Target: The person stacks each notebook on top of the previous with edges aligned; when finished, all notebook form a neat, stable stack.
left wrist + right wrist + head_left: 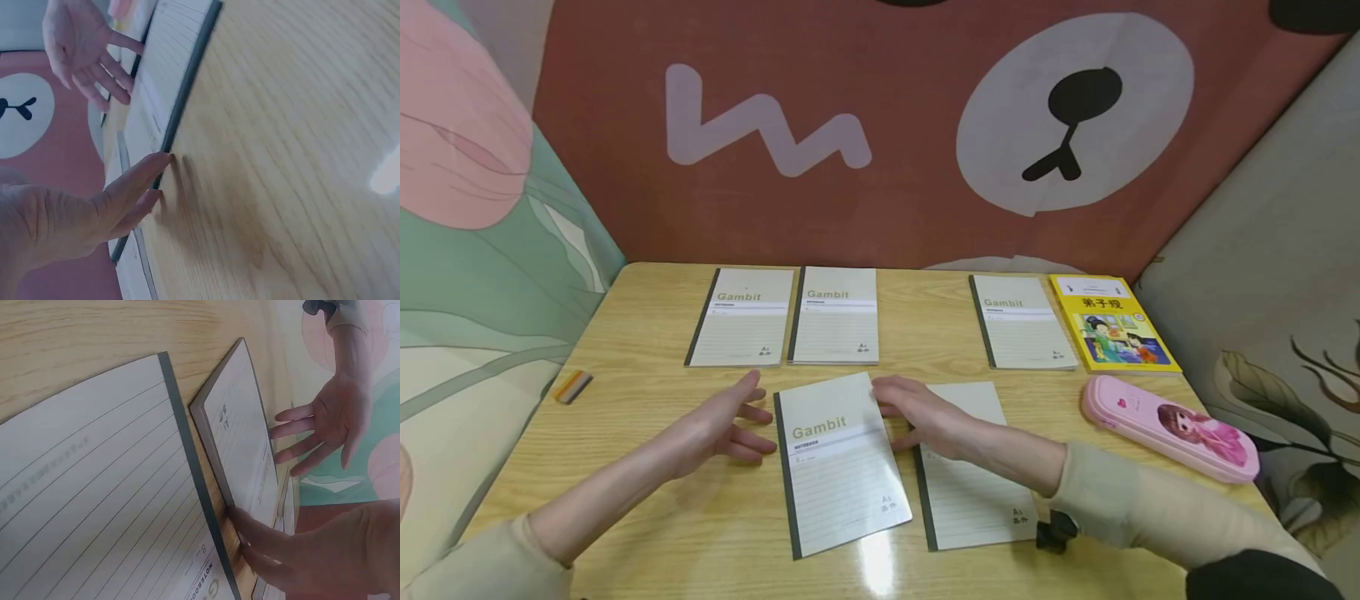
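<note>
A pale Gambit notebook (842,475) with a dark spine lies slightly turned on the table, between both hands. My left hand (718,427) is at its left, fingers spread and loosely bent; in the left wrist view its fingertips (164,159) are right at the dark spine (187,94). From the right, my right hand (928,414) reaches over a second Gambit notebook (973,500), partly hiding its cover. Its fingertips are right at the turned notebook's right edge, and the right wrist view shows the fingers (265,540) extended along that edge. Neither hand grips anything.
Two Gambit notebooks (745,321) (835,325) lie side by side at the back left. Another notebook (1022,325) lies at the back right beside a yellow book (1120,321). A pink pencil case (1157,425) is at the right, a small striped block (574,387) near the left edge.
</note>
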`<state>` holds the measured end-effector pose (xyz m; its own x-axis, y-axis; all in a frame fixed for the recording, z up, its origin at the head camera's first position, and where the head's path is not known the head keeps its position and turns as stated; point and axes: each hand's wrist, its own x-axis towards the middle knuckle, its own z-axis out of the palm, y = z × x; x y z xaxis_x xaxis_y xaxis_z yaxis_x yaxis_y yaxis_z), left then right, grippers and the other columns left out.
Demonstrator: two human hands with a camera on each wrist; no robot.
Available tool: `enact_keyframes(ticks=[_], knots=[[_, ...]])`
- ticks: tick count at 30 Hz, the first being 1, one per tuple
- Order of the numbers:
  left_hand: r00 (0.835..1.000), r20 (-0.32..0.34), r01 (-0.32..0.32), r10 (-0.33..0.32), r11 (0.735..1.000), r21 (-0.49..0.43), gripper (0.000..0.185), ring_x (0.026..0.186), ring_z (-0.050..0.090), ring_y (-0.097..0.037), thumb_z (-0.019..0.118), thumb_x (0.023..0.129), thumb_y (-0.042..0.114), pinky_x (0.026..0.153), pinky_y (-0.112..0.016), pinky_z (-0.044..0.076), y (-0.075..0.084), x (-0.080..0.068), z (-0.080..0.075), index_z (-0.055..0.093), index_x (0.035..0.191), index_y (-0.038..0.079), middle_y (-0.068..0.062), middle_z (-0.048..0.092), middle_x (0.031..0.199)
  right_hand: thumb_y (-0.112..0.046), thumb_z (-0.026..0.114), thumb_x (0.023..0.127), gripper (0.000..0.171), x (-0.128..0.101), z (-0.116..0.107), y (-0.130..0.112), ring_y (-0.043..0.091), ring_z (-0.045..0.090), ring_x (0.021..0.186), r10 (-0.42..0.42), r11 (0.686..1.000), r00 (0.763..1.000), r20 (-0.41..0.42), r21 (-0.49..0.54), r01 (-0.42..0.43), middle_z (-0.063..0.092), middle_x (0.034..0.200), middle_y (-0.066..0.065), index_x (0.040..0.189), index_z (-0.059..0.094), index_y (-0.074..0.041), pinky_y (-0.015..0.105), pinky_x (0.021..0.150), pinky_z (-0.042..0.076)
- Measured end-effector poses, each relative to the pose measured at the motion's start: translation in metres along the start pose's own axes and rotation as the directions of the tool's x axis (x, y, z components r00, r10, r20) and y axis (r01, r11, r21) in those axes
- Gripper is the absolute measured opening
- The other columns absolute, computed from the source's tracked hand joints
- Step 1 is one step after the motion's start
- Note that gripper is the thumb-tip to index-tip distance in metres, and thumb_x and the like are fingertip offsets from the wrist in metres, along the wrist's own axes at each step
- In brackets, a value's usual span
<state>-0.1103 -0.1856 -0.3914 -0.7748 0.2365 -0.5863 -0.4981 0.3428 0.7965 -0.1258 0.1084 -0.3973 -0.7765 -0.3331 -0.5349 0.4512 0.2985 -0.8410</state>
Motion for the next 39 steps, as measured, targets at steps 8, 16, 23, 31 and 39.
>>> enact_keyframes(ticks=[8, 16, 23, 31, 39], knots=[[1.000, -0.006, 0.007, -0.008, 0.994, -0.105, 0.083, 0.095, 0.074, -0.030, 0.021, 0.111, 0.052, 0.088, -0.045, 0.065, -0.002, 0.001, 0.006, 0.013, 0.156, -0.017, -0.039, 0.035, 0.148, -0.028, 0.048, 0.106, 0.049, 0.005, 0.000, 0.001, 0.031, 0.055, 0.125, 0.039, 0.999, 0.999, -0.020, 0.029, -0.038, 0.054, 0.143, 0.020, 0.145, 0.049, 0.002, 0.049, 0.093, 0.060], [1.000, -0.011, 0.014, -0.016, 0.981, -0.194, 0.076, 0.123, 0.061, -0.043, 0.025, 0.112, 0.044, 0.100, -0.049, 0.060, -0.008, 0.006, 0.010, 0.025, 0.150, -0.022, -0.041, 0.044, 0.144, -0.017, 0.048, 0.107, 0.051, 0.005, -0.004, 0.003, 0.016, 0.062, 0.095, 0.055, 0.998, 0.998, 0.014, 0.004, -0.055, 0.068, 0.118, 0.015, 0.152, 0.042, 0.006, 0.033, 0.084, 0.060], [1.000, -0.018, -0.027, 0.024, 0.982, -0.188, 0.052, 0.105, 0.061, -0.024, 0.039, 0.111, 0.032, 0.093, -0.042, 0.063, -0.002, 0.002, 0.011, 0.046, 0.143, -0.008, -0.021, 0.052, 0.129, -0.010, 0.050, 0.103, 0.051, 0.000, -0.007, -0.001, 0.019, 0.062, 0.116, -0.027, 1.000, 0.995, 0.094, 0.015, 0.026, 0.041, 0.163, 0.018, 0.151, 0.046, 0.004, 0.035, 0.088, 0.060], [0.992, -0.008, -0.125, 0.124, 0.990, -0.066, 0.057, 0.116, 0.058, -0.024, 0.038, 0.111, 0.038, 0.097, -0.036, 0.056, 0.031, 0.012, 0.001, 0.038, 0.157, 0.005, -0.019, 0.050, 0.142, -0.011, 0.052, 0.104, 0.051, 0.002, -0.027, -0.035, 0.030, 0.051, 0.142, -0.133, 0.989, 0.989, 0.058, 0.066, 0.129, 0.035, 0.167, 0.010, 0.154, 0.044, -0.001, 0.052, 0.114, 0.048], [0.959, -0.165, -0.250, 0.230, 0.962, -0.112, 0.055, 0.141, 0.048, -0.030, 0.041, 0.110, 0.035, 0.121, -0.044, 0.040, 0.078, 0.045, -0.012, 0.041, 0.157, 0.007, -0.015, 0.045, 0.158, -0.014, 0.050, 0.107, 0.052, 0.031, -0.049, -0.078, 0.030, 0.049, 0.142, -0.175, 0.966, 0.983, -0.046, 0.186, 0.181, 0.050, 0.156, 0.012, 0.157, 0.040, -0.006, 0.054, 0.119, 0.043]])
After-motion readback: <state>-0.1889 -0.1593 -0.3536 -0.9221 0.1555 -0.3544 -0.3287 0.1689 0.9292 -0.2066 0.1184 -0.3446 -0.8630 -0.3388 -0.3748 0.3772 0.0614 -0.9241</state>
